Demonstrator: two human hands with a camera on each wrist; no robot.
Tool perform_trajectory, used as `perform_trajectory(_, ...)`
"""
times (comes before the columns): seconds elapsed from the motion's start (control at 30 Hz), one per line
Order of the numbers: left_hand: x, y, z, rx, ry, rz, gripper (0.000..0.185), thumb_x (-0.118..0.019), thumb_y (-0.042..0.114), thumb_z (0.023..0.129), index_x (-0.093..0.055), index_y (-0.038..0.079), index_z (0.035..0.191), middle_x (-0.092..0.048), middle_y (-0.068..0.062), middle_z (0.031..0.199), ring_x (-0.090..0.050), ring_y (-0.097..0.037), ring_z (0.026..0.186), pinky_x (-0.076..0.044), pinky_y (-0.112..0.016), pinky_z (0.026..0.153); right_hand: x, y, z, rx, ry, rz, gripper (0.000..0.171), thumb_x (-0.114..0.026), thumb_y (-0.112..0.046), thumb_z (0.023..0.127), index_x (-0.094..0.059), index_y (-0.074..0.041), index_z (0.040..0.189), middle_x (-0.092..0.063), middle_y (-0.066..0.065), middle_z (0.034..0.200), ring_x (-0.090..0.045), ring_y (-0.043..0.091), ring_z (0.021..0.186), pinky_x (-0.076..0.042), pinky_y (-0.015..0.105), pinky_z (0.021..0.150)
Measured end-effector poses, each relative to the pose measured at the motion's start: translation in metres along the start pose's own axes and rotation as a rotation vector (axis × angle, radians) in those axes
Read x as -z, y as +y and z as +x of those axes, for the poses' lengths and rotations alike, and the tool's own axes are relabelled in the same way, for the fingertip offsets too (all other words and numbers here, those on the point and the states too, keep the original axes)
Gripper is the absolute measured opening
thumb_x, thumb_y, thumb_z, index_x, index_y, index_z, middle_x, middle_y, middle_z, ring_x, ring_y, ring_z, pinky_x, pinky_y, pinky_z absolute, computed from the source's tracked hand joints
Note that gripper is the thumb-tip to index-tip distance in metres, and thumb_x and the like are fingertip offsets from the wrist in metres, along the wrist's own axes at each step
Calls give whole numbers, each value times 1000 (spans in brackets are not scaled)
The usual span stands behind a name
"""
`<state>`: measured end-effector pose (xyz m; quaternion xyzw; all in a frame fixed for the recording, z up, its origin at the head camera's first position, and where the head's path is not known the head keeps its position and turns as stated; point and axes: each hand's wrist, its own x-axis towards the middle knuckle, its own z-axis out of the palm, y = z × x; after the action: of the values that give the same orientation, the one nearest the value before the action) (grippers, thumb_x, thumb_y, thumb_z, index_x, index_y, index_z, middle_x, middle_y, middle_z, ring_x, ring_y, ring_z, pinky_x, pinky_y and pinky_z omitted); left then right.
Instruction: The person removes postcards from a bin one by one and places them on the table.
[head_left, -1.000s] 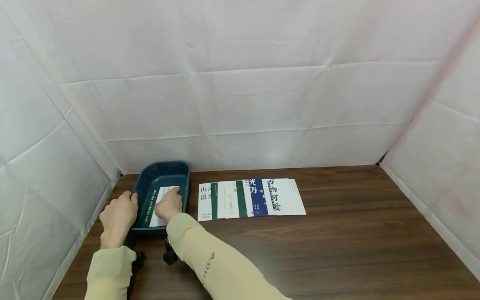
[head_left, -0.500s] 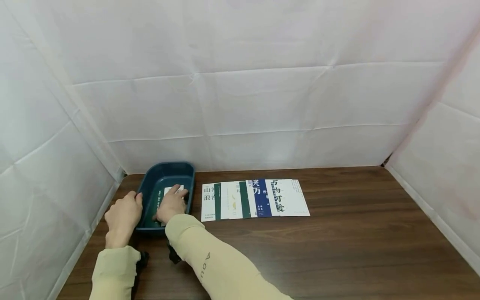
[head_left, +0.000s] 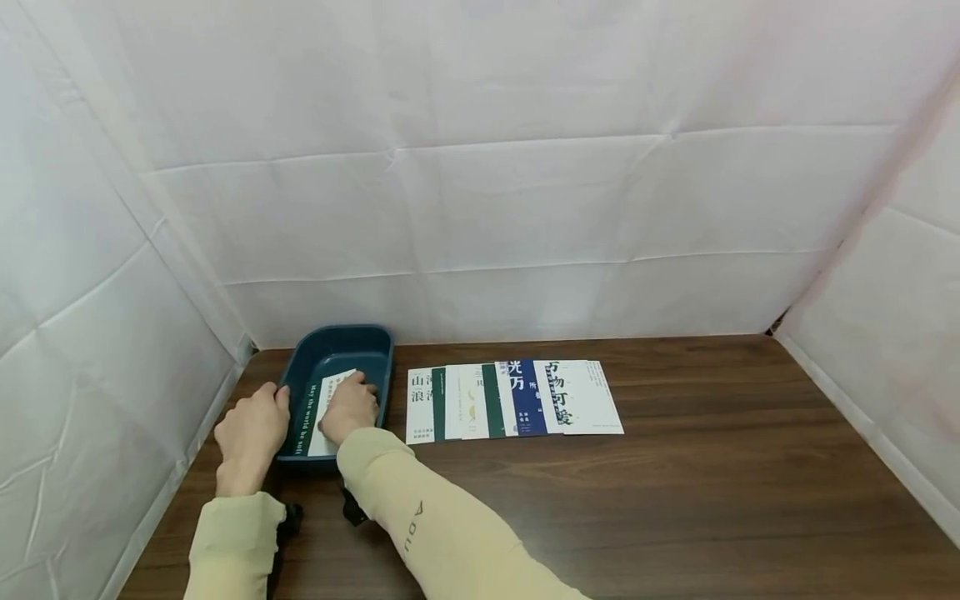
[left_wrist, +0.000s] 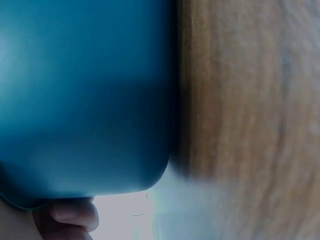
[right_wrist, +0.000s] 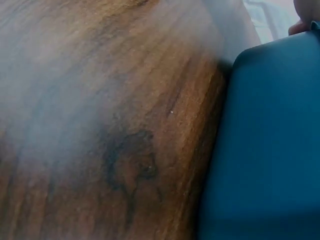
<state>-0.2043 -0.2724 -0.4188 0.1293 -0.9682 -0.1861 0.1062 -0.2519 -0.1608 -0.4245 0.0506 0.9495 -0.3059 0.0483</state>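
A dark teal plastic tray (head_left: pixel 348 335) stands at the table's far left. My left hand (head_left: pixel 253 425) grips its left rim; in the left wrist view, the fingers (left_wrist: pixel 75 212) curl at the tray's edge. Inside the tray lies a white card (head_left: pixel 327 396) beside a green strip (head_left: pixel 305 425) lettered "May the world be soft". My right hand (head_left: pixel 351 410) reaches in from the right, fingers curled at the white card's right side and covering much of it. The right wrist view shows only the tray's outer wall (right_wrist: pixel 265 140) and a bit of hand at top right.
Right of the tray, several cards (head_left: pixel 465 404) lie overlapped in a row, white, green and blue with Chinese characters. The brown wooden table (head_left: pixel 712 467) extends to the right. White cloth walls (head_left: pixel 525 208) enclose the back and both sides.
Half a second ago my right hand's fingers were spread over the cards in the tray; now they are curled, and more of the white card shows. My left hand keeps its grip on the tray.
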Motion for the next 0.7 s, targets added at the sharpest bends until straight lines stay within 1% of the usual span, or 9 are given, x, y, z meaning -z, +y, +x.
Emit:
perform_trajectory(0.07,1,0,0,1,-4,-1,40,-38,29,105,-56,-5,119,-60,-37,98,-59,-51,76,-43,-62,60,4,1,0,44,36,29,51,-83,-21,77,-54,-4,115,-60,13,93,-65,26,87,-53,36,76)
perform_trajectory(0.13,1,0,0,2,-13,0,40,-38,28,105,-55,-5,120,-60,-37,100,-59,-51,76,-43,-62,61,8,2,-1,98,61,53,32,-75,-21,85,-60,-4,107,-62,9,83,-66,23,79,-54,34,70)
perform_trajectory(0.2,2,0,0,3,-22,0,41,-38,28,105,-55,-6,121,-60,-37,101,-59,-51,76,-44,-62,60,12,3,-2,148,76,100,18,-69,-21,91,-65,-6,99,-62,5,75,-65,19,70,-53,32,62)
perform_trajectory(0.23,1,0,-1,5,-26,1,41,-38,27,106,-54,-6,122,-60,-37,102,-59,-51,76,-44,-62,60,13,4,-3,169,79,124,14,-66,-22,94,-66,-7,95,-60,3,72,-63,17,66,-52,31,59)
perform_trajectory(0.33,1,-1,-1,10,-34,10,42,-38,28,106,-53,-7,123,-59,-38,102,-59,-51,75,-44,-61,60,16,6,-4,223,92,195,19,-58,-22,99,-66,-10,87,-55,0,65,-56,14,57,-47,28,53)
perform_trajectory(0.43,2,-1,-1,15,-37,15,43,-37,28,106,-53,-8,123,-59,-38,102,-59,-51,76,-44,-61,60,20,7,-5,267,104,248,24,-53,-21,102,-64,-10,85,-51,0,63,-52,13,55,-44,27,51)
perform_trajectory(0.57,1,1,0,14,-34,14,42,-37,27,105,-54,-8,123,-59,-38,101,-59,-51,76,-44,-61,60,26,11,-4,298,99,349,20,-51,-20,103,-61,-9,89,-49,-1,65,-49,12,55,-41,26,50)
perform_trajectory(0.7,1,1,0,17,-35,14,43,-37,28,106,-53,-8,123,-59,-37,101,-59,-50,75,-44,-60,60,37,14,-1,322,108,443,16,-54,-19,102,-57,-10,90,-50,-2,67,-49,10,57,-41,25,53)
